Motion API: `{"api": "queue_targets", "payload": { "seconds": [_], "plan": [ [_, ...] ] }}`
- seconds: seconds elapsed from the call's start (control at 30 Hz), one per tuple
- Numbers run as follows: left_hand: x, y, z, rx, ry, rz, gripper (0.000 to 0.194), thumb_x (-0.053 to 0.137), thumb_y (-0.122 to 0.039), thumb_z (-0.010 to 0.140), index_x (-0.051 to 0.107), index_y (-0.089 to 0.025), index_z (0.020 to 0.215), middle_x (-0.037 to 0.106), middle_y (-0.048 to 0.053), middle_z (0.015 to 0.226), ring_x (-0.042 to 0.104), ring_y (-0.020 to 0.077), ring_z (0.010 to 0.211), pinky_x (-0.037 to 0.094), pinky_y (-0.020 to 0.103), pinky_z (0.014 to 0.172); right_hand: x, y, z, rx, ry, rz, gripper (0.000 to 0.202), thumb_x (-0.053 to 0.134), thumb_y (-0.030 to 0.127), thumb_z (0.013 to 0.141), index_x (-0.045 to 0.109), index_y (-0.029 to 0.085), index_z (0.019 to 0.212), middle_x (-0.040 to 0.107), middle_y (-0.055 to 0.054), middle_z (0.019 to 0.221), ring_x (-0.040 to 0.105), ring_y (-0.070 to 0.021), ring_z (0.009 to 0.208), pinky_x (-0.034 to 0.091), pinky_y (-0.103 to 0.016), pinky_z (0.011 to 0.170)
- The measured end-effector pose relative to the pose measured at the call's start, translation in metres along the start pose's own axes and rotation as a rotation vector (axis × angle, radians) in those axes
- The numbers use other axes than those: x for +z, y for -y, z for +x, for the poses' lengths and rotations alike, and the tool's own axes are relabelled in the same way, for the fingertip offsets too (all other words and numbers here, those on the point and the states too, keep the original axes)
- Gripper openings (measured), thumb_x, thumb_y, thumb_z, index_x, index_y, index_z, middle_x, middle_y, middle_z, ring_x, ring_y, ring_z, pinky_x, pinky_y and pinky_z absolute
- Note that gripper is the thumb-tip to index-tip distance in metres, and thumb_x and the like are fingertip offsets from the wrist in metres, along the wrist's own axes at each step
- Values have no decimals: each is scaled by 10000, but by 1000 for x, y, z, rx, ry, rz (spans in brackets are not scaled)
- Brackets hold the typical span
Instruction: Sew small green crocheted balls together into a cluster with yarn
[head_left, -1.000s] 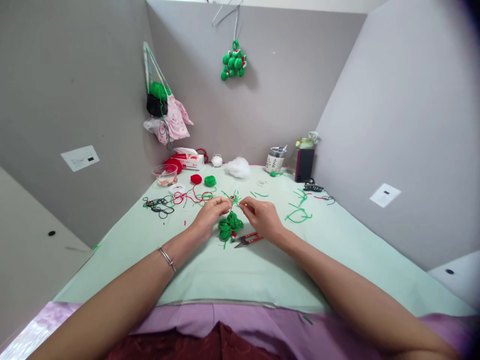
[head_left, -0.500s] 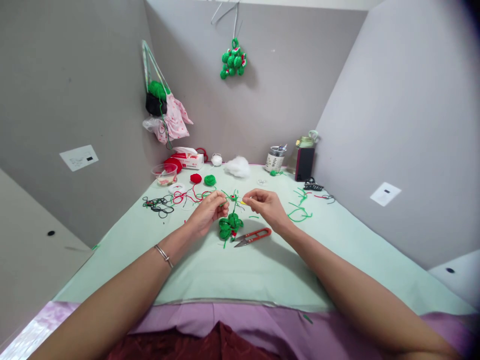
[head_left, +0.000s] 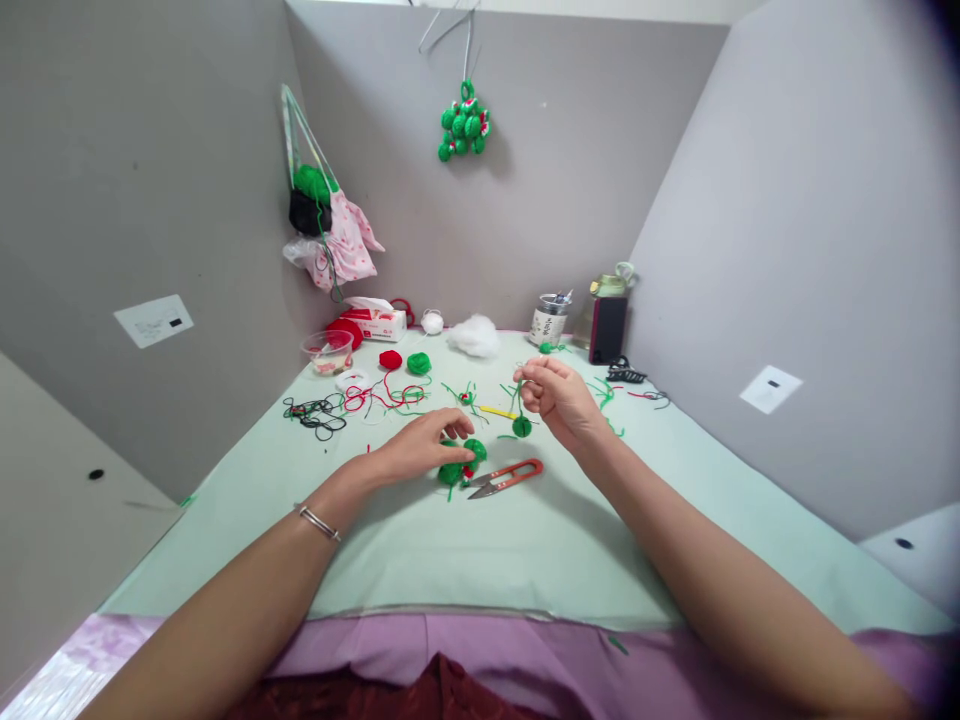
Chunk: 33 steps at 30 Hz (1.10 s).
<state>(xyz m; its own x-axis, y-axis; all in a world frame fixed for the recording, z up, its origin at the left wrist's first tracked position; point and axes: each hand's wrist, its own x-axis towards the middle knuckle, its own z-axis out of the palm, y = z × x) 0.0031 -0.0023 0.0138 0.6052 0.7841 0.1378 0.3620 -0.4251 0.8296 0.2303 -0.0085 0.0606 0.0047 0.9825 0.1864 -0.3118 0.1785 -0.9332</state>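
Note:
My right hand is raised over the middle of the table, fingertips pinched on a green yarn strand. From that strand hangs a small round green crocheted ball. My left hand reaches flat over several green crocheted balls with a bit of red and white among them; its fingers are apart and partly cover them. Just to the right lie thread snips with orange handles. A thin yellow stick, perhaps a needle or hook, rests behind the balls, near green yarn scraps.
Red yarn, a green yarn ball and white stuffing sit farther back. Black cord lies left. A tin and a phone stand at the back right. A green crocheted cluster hangs on the wall.
My right hand has moved right and slightly up, a green ball now hanging from its strand. My left hand has opened and come down onto the green balls.

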Motion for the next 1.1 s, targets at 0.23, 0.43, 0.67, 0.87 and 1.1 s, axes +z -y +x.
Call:
{"api": "queue_targets", "payload": {
  "seconds": [0.23,0.43,0.67,0.87,1.1],
  "plan": [
    [1,9,1,-22,29,-41,253,620,-408,828,662,-188,946,683,47,952,612,191,882,455,293,800,-3,-8,0,20,-32,-86,324,815,394,683,618,171,809,496,66,523,288,-38,428,161,-220,440],
    [13,1,-1,-5,45,1,289,725,-316,728,686,-208,994,686,39,944,606,194,856,440,288,749,0,-10,-3,-2,-40,-228,329,786,434,700,605,166,758,520,44,537,382,-70,509,269,-225,502],
    [5,-8,5,-142,-108,-614,333,766,-354,739,636,-168,983,691,52,912,644,168,836,463,308,823,1,-10,-6,67,58,-258,348,795,458,690,602,178,762,607,19,647,524,-96,569,407,-248,580],
    [-2,-12,2,-129,-164,-827,359,784,-365,749,633,-162,1004,709,64,957,657,154,841,472,271,787,7,-13,-14,193,255,-343,381,794,488,702,602,169,777,658,-4,828,440,-40,460,406,-242,492],
    [4,-6,6,-98,-142,-842,416,816,-352,725,605,-197,1049,710,32,940,659,136,796,459,247,728,10,-22,-18,293,409,-351,381,817,460,675,581,174,762,547,44,654,464,-58,477,345,-204,441]
  ]
}}
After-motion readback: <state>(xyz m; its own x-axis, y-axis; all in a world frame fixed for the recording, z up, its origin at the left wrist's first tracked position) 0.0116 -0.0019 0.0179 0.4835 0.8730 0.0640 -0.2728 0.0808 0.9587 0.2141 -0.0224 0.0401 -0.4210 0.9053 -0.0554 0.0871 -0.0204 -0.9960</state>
